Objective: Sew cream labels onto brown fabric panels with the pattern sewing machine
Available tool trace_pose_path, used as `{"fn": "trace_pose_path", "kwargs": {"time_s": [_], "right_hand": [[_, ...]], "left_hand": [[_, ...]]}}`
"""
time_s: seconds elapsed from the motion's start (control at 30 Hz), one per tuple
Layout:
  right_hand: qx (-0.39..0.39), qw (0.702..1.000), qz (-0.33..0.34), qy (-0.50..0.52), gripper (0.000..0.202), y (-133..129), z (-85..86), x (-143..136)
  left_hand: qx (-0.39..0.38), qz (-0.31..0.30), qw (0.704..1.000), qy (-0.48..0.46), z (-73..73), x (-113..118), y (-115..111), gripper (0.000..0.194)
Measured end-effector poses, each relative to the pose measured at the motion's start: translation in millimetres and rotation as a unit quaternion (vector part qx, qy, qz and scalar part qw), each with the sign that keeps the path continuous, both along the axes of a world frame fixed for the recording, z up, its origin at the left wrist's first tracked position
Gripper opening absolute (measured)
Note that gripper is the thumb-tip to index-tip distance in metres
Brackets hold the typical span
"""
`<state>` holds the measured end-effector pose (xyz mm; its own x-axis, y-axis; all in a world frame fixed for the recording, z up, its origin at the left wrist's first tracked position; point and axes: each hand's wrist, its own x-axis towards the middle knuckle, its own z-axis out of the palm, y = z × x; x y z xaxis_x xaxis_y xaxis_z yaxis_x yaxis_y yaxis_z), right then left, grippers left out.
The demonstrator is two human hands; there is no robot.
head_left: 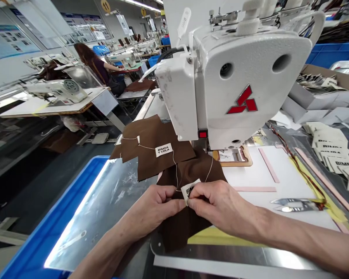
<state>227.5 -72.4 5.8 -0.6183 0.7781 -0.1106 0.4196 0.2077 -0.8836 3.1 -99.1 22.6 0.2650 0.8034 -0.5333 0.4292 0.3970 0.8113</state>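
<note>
A white fabric label (188, 188) with black letters is pinched in my right hand (213, 199), over dark brown cloth (174, 228). My left hand (163, 205) is closed, thumb and forefinger together at the label's left lower edge; whether it grips label, thread or cloth is unclear. More brown pieces (148, 164) lie beyond, one bearing a sewn label (164, 150). Pale threads link the pieces. The white sewing machine head (250, 58) stands just past my hands, its needle area partly hidden.
Thread snips (298, 204) lie right of my right hand. Loose labels (331, 145) and a cardboard box (346, 77) of labels sit at the right. A blue bin (43, 240) borders the metal table at the left. Farther back, a person (100, 69) sits at another machine.
</note>
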Motion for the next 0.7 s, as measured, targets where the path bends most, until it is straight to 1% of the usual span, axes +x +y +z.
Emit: {"fn": "trace_pose_path", "kwargs": {"time_s": [0.23, 0.43, 0.57, 0.7], "right_hand": [[0.048, 0.999, 0.007, 0.002, 0.021, -2.3, -4.3, -2.1], [0.1, 0.995, 0.008, -0.004, 0.02, -4.6, -8.9, -4.3], [0.086, 0.996, 0.029, 0.015, 0.02, -2.5, -10.7, -0.3], [0.054, 0.996, 0.047, 0.046, 0.023, 0.2, -10.0, 3.3]], "left_hand": [[0.009, 0.002, 1.0, 0.019, -0.2, 2.1, -2.5, 0.042], [0.005, 0.015, 1.0, 0.014, 0.8, 7.5, -1.0, 0.041], [-0.012, 0.014, 1.0, -0.009, 2.0, 5.5, -0.8, 0.041], [-0.018, 0.012, 0.999, -0.027, 1.2, 2.0, -2.4, 0.041]]}}
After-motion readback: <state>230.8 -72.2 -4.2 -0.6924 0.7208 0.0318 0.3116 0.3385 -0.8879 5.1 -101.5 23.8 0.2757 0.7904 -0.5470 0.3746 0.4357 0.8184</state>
